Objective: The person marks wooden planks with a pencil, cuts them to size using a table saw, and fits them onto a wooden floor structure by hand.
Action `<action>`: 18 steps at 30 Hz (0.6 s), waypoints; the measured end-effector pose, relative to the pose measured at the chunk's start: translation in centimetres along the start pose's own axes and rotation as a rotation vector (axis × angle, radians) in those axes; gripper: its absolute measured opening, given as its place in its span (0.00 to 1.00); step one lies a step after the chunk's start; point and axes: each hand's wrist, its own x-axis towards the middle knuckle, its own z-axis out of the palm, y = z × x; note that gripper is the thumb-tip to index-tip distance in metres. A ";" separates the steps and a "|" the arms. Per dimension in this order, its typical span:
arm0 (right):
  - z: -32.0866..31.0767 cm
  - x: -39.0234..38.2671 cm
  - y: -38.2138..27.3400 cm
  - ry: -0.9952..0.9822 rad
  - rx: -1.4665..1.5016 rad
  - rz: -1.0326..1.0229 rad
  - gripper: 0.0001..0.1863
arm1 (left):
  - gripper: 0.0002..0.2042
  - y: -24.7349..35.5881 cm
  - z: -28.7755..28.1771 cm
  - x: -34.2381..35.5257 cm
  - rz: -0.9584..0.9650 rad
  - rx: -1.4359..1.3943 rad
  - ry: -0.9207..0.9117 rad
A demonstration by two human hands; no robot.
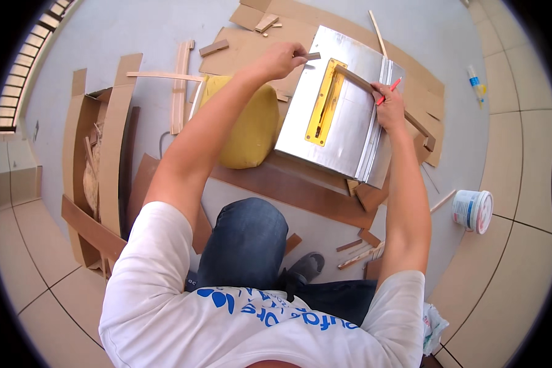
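In the head view, the left hand (291, 59) is at the upper centre of the frame, its fingers closed on a small wood piece (313, 56) near the edge of the table saw (356, 126). The right hand (391, 110), at the upper right of centre, is closed around a long wooden strip (356, 79) and has also a red pencil (388, 92) between its fingers. The strip lies slantwise over the silver saw top, one end above the yellow insert plate (327, 104), the other beyond the top's right edge.

In my judgement, the strip could turn or slip, because a single hand holds it and shares its grip with the pencil. The slot is a further danger if the saw would start with fingers so near; I cannot tell whether a blade stands up in it.

The saw rests on a brown cardboard sheet (432, 92), over a grey floor covering (460, 37). Wood offcuts are scattered around. At the left is a cardboard box (73, 159) with scraps inside; at the right, a white bucket (469, 208). Beige tiles (509, 270) border the work area, and a dark railing (18, 73) shows at the upper left.
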 end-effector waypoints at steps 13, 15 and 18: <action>1.7 1.5 -2.1 -0.108 -0.022 0.022 0.12 | 0.15 2.7 1.3 3.5 0.201 0.327 -0.140; 1.5 1.2 -1.9 -0.111 -0.023 0.034 0.11 | 0.15 2.8 1.4 3.2 0.199 0.324 -0.163; 1.5 0.9 -2.8 -0.120 -0.032 0.023 0.10 | 0.15 2.5 0.9 2.3 0.228 0.338 -0.139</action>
